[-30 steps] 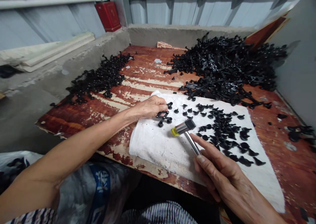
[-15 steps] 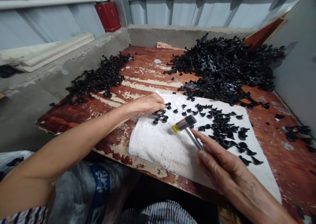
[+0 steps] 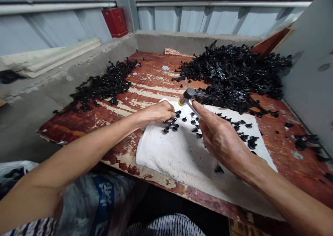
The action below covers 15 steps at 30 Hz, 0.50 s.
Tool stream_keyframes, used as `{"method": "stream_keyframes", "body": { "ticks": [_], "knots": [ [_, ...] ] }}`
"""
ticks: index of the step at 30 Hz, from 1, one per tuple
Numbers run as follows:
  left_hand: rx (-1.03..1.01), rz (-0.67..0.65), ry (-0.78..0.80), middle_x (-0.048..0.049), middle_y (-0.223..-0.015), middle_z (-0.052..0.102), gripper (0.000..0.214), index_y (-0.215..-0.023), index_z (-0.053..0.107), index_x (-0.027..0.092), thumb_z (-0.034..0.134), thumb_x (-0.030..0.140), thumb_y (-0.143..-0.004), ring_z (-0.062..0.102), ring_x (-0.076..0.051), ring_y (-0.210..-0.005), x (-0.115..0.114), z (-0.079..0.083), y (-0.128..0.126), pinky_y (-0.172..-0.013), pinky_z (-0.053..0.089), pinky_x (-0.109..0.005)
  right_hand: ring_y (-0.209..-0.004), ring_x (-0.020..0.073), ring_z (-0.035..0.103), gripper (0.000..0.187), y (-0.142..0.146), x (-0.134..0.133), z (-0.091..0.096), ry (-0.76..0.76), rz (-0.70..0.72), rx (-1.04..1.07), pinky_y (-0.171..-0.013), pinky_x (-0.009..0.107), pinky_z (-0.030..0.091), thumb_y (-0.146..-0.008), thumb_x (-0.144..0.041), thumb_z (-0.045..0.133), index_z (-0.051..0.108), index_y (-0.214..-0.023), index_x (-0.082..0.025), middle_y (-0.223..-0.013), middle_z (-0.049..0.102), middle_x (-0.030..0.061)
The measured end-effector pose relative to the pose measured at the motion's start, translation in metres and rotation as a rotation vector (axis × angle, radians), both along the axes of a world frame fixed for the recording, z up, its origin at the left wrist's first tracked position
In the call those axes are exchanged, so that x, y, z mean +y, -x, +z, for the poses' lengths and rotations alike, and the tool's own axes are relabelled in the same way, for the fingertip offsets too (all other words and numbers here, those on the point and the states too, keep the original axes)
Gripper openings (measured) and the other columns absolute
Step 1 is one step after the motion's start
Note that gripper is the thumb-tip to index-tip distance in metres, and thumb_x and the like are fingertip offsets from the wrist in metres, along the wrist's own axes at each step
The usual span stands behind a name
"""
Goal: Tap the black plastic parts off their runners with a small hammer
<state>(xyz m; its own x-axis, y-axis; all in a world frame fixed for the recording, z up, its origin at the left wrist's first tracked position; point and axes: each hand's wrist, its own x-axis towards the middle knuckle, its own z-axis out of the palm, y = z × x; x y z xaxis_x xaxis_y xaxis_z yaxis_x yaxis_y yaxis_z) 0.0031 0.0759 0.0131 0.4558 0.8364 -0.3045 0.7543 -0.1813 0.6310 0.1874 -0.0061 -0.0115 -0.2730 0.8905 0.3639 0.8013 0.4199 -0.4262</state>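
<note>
My right hand grips the metal handle of a small two-faced mallet, with one black face and one yellow face. The mallet head is raised above the white cloth. My left hand rests at the cloth's far left edge, its fingers curled and pinched on a black linked part with round knobs. The fingertips and the part's far end are hidden. Several small black cone-shaped pieces stand or lie on the cloth, some covered by my right hand.
A large heap of black parts lies at the back right, and a smaller pile on the left of the worn reddish board. A red box stands on the concrete ledge. A grey panel bounds the right side.
My right hand has moved up and left with the mallet, lifting its head further from the cloth. My left hand stays nearly in place on the black part.
</note>
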Motion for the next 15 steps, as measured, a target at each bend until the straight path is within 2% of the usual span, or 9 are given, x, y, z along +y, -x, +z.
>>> {"method": "stream_keyframes", "body": {
  "ticks": [3,7,9,12,15],
  "knots": [
    [-0.024,0.024,0.006,0.0042,-0.045,0.038,0.027,-0.050,0.046,0.018,0.050,0.016,-0.077,0.031,-0.007,-0.042,0.000,-0.003,0.000,-0.046,0.019,-0.027,-0.063,0.0202,0.061,0.057,0.002,0.002,-0.003,0.021,-0.001,-0.022,-0.064,0.037,0.054,-0.084,-0.015,0.039,0.048,-0.141,-0.017,-0.084,0.068,0.0096],
    [-0.044,-0.038,-0.017,0.0039,-0.047,0.040,0.025,-0.051,0.046,0.018,0.051,0.016,-0.076,0.034,-0.008,-0.044,0.003,-0.009,0.005,-0.046,0.019,-0.027,-0.063,0.0197,0.057,0.060,0.000,-0.002,0.007,-0.054,-0.014,0.008,-0.061,0.036,0.051,-0.086,-0.016,0.036,0.039,-0.145,-0.012,-0.092,0.067,0.0133],
    [-0.044,-0.042,-0.022,0.0038,-0.047,0.040,0.025,-0.052,0.047,0.018,0.050,0.016,-0.076,0.034,-0.008,-0.044,0.004,-0.010,0.006,-0.046,0.019,-0.027,-0.058,0.0187,0.054,0.061,-0.001,-0.002,0.010,-0.048,-0.018,-0.032,-0.058,0.035,0.049,-0.084,-0.015,0.036,0.040,-0.145,-0.010,-0.084,0.065,0.0123],
    [-0.036,-0.025,-0.012,0.0038,-0.048,0.040,0.026,-0.052,0.046,0.018,0.049,0.016,-0.078,0.033,-0.008,-0.044,0.003,-0.010,0.006,-0.046,0.020,-0.026,-0.049,0.0165,0.048,0.061,-0.003,0.001,0.009,0.037,0.030,-0.108,-0.056,0.033,0.048,-0.079,-0.012,0.038,0.049,-0.139,-0.011,-0.068,0.060,0.0064],
    [-0.039,-0.028,-0.018,0.0034,-0.048,0.041,0.027,-0.051,0.045,0.018,0.049,0.016,-0.078,0.034,-0.008,-0.045,0.002,-0.011,0.005,-0.047,0.021,-0.026,-0.062,0.0189,0.055,0.060,-0.003,0.003,0.006,-0.009,0.005,-0.080,-0.064,0.034,0.050,-0.083,-0.014,0.036,0.042,-0.143,-0.014,-0.077,0.063,0.0078]
  ]
}}
